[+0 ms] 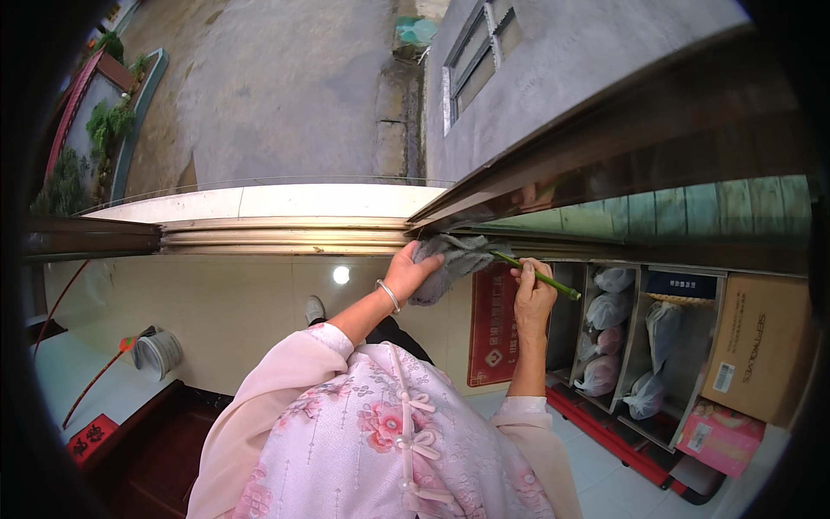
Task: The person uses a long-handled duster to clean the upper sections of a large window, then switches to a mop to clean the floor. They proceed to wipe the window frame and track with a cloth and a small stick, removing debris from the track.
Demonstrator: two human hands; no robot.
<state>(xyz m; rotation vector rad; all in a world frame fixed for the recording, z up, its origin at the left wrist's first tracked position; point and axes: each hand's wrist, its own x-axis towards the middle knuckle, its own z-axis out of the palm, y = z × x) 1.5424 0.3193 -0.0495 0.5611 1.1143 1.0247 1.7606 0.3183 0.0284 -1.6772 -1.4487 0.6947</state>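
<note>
My left hand [415,269] grips a grey cloth [454,259] against the sliding-window track [292,237], beside the edge of the sliding sash [583,130]. A silver bangle [388,295] circles the left wrist. My right hand [535,289] holds a green stick [548,282], which looks like a thin bamboo stem. One end of the stick reaches the cloth's right side; the cut end points out to the right. Whether the tip goes into the cloth or only touches it is hidden. Several metal grooves run along the track to the left of the cloth.
Below right stands a shelf [639,337] with several plastic bags and a cardboard box [758,344]. A red mat [493,331] lies on the tiled floor. At left are a white bucket [159,353] and a dark wooden furniture piece [149,441]. Concrete ground [285,91] lies outside.
</note>
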